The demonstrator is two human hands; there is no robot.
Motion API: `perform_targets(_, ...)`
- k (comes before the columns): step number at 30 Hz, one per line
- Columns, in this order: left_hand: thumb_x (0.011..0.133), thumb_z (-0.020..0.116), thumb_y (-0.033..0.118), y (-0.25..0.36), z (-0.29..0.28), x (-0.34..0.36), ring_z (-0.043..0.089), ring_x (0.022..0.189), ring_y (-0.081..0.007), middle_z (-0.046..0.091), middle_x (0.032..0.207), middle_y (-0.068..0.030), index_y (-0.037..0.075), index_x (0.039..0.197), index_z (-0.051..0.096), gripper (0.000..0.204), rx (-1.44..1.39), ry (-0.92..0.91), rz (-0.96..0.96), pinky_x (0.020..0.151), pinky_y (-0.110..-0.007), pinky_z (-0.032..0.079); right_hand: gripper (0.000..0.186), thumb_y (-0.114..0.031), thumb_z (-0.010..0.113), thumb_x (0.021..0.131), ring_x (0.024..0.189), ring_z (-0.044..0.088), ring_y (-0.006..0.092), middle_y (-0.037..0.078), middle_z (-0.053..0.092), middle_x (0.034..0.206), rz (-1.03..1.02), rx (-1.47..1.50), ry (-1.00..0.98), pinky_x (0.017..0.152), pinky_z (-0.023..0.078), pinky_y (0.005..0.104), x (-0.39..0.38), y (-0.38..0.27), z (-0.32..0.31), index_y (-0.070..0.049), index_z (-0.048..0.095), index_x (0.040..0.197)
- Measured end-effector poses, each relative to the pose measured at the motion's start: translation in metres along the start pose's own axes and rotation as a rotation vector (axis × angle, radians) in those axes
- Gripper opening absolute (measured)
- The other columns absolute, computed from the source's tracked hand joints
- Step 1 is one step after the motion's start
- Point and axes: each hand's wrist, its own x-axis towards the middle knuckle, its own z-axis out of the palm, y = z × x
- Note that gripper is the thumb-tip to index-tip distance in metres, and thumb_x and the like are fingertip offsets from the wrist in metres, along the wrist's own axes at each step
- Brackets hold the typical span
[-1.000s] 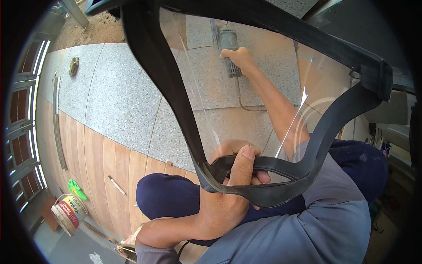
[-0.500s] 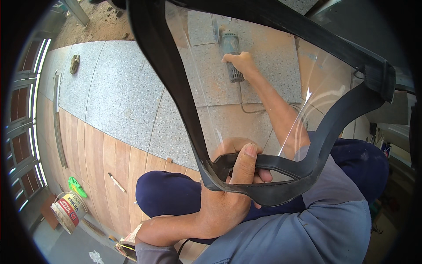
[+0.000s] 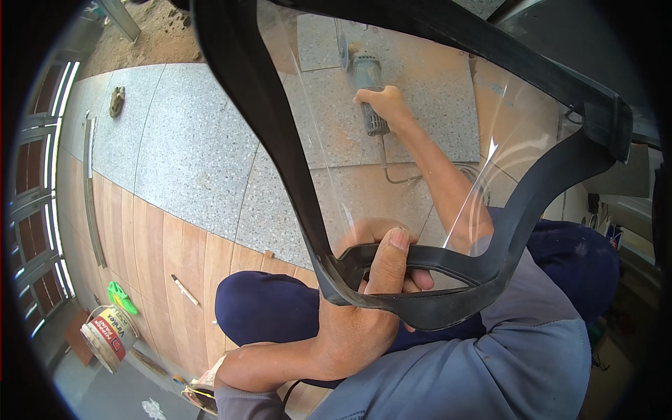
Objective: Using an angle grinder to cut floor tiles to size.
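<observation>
A clear visor with a thick black frame, a face shield [image 3: 490,276], fills the middle and right of the picture, close to the camera. My left hand [image 3: 367,318] grips its lower edge, thumb up over the rim and fingertips showing through the opening. Through the clear pane I see my right hand [image 3: 388,105] wrapped around the body of a green-grey angle grinder [image 3: 367,73]. The grinder's disc [image 3: 343,50] stands at its upper left, at a speckled grey tile [image 3: 427,105] strewn with brownish dust. From its rear end runs a cord [image 3: 402,180].
Speckled tiles [image 3: 189,140] and wood-look planks [image 3: 150,238] cover the floor at left. On them lie a long metal bar [image 3: 91,196], a marker [image 3: 185,290] and a crumpled brown item [image 3: 117,102]. A paint bucket [image 3: 106,343] stands lower left, beside a green item [image 3: 122,297]. Loose soil [image 3: 164,35] lies beyond.
The face shield's left frame edge has shifted slightly left in view. Both hands keep their grips, and the grinder stays in nearly the same place.
</observation>
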Motion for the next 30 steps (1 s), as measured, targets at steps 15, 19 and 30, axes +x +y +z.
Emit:
perform_targets(15,0.108,0.051,0.025,0.003,-0.002,0.005,0.059,0.050,-0.0091,0.064,0.073,-0.0097,-0.001,0.109,0.055,0.026,0.029,0.007,0.006,0.043,-0.021,0.046,0.048,-0.029,0.078,0.064,0.060,0.063,0.0219,0.016,0.066,0.076,0.021,-0.083,0.044,0.052,0.047,0.0343,0.023,-0.007,0.003,0.014,0.069,0.084)
perform_targets(19,0.108,0.052,0.026,0.004,-0.002,0.006,0.059,0.050,-0.0091,0.065,0.073,-0.0102,-0.001,0.109,0.055,0.027,0.025,0.002,0.027,0.043,-0.021,0.046,0.051,-0.032,0.079,0.063,0.069,0.067,0.0262,0.019,0.069,0.081,0.030,-0.060,0.025,0.058,0.051,0.0377,0.031,-0.013,0.002,0.013,0.071,0.086)
perform_targets(30,0.108,0.052,0.026,0.002,0.001,0.009,0.059,0.049,-0.0091,0.065,0.074,-0.0107,0.000,0.110,0.055,0.026,-0.024,-0.007,0.026,0.041,-0.022,0.045,0.040,-0.031,0.081,0.062,0.059,0.060,0.0218,0.014,0.068,0.075,0.064,-0.029,0.029,0.054,0.047,0.0376,0.056,-0.036,-0.002,0.005,0.070,0.074)
